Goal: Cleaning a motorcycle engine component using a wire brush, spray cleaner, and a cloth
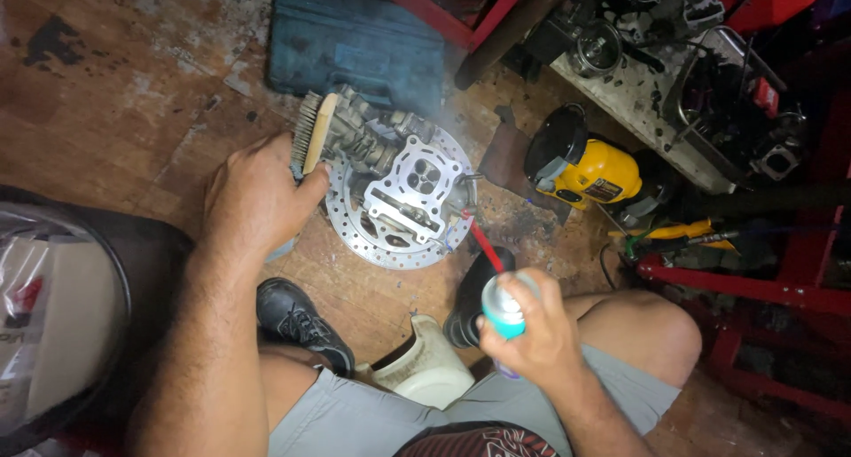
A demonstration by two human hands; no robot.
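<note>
Resting on a perforated brake disc (355, 235) on the wooden floor (133, 111), the engine head (412, 182) faces up for cleaning; left hand (253, 200) fingers grip a wire brush (310, 133), right hand (532, 333) fingers clasp a spray can (503, 308) aimed its way

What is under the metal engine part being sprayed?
The engine part sits on a perforated brake disc, which lies on the wooden floor. The disc's centre is covered by the part.
</note>
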